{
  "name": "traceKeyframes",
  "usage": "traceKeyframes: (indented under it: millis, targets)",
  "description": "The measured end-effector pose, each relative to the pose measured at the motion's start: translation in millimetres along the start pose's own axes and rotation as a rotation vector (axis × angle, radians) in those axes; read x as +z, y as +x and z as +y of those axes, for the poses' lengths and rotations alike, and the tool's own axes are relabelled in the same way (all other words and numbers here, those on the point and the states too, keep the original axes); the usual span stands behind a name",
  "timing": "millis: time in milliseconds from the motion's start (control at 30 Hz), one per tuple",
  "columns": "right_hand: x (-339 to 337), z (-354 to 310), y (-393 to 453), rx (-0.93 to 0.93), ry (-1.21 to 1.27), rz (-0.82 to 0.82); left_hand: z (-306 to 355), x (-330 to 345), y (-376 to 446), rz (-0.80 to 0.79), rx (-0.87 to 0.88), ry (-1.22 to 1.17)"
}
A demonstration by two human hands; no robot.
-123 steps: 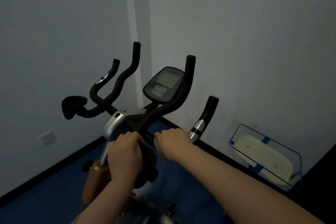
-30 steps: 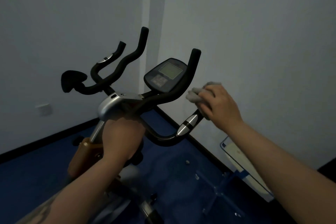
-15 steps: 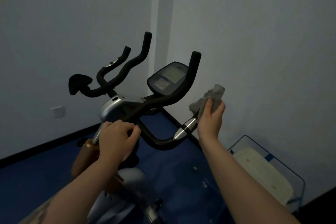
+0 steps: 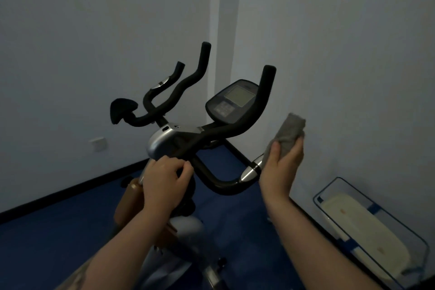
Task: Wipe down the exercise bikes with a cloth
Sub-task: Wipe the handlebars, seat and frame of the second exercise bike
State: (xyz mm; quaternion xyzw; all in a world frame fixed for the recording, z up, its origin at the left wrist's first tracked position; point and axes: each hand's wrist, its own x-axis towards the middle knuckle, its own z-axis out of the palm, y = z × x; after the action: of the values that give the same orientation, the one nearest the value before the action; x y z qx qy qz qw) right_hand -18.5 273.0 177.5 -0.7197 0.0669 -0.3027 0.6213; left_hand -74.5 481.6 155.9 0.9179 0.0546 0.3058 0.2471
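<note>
Both forearms (image 4: 131, 235) are bare, no sleeves, watch or rings; nails on the fingers (image 4: 275, 148) are cut short.

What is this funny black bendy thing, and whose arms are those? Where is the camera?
The camera sits on a person's head, so you see their own two arms reaching forward. The bendy black thing is the handlebar of an exercise bike, a bike that stays in one place. It has a little screen. The left hand grips the bar near the middle. The right hand holds a grey cloth beside the silver grip end, for wiping. On the blue floor by the wall lies a clear box.
</note>
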Motion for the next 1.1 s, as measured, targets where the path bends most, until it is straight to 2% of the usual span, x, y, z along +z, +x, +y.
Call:
traceKeyframes:
  millis: [67, 133, 200, 267, 333, 400, 467, 500, 567, 633, 700, 767, 867, 1000, 1033, 1100]
  targets:
    - [-2.0, 15.1, -40.8, -0.113, -0.056, -0.085, -4.4, 1.6, -3.3, 0.073, -0.116, -0.069]
    - [-6.3, 29.1, -76.1, -0.359, -0.221, -0.212, -7.6, 2.4, -5.8, 0.143, -0.312, -0.176]
    - [-7.4, 36.2, -81.0, -0.658, -0.426, -0.303, -10.4, 4.0, -7.5, 0.149, -0.456, -0.246]
    - [-1.4, 25.2, -67.7, -0.806, -0.565, -0.377, -11.4, 4.4, -10.0, 0.133, -0.504, -0.263]
    - [8.0, 5.3, -53.2, -0.869, -0.726, -0.495, -10.0, 2.2, -10.8, 0.128, -0.542, -0.288]
    - [19.9, -13.2, -41.2, -0.890, -0.907, -0.713, -7.9, 0.0, -11.9, 0.130, -0.565, -0.299]
    - [31.4, -25.9, -31.1, -0.746, -1.051, -0.938, -5.8, -2.0, -12.1, 0.138, -0.570, -0.292]
    - [34.3, -28.8, -27.8, -0.715, -1.081, -0.989, -4.9, -3.4, -12.7, 0.137, -0.567, -0.290]
    - [30.4, -26.5, -28.3, -0.727, -1.149, -1.016, -5.0, -5.5, -14.0, 0.123, -0.557, -0.290]
    - [18.4, -18.0, -37.3, -0.937, -1.203, -0.893, -9.2, -6.8, -15.1, 0.089, -0.547, -0.273]
    - [12.4, -17.8, -43.0, -1.003, -1.156, -0.833, -13.9, -5.9, -14.4, 0.076, -0.521, -0.270]
    - [23.1, -21.6, -37.9, -0.801, -1.167, -1.006, -17.4, -3.6, -13.4, 0.087, -0.499, -0.291]
    - [63.1, -20.0, -27.1, -0.438, -1.065, -1.094, -21.6, -0.1, -11.9, 0.093, -0.480, -0.349]
    - [94.2, -15.3, -12.9, 0.137, -0.596, -1.237, -27.5, 1.5, -10.4, 0.004, -0.435, -0.398]
    - [94.1, -14.4, -11.7, 0.230, -0.484, -1.247, -29.2, 1.8, -10.1, -0.009, -0.445, -0.446]
    - [87.3, -18.4, -11.6, 0.223, -0.464, -1.250, -34.0, 1.9, -9.0, -0.053, -0.438, -0.507]
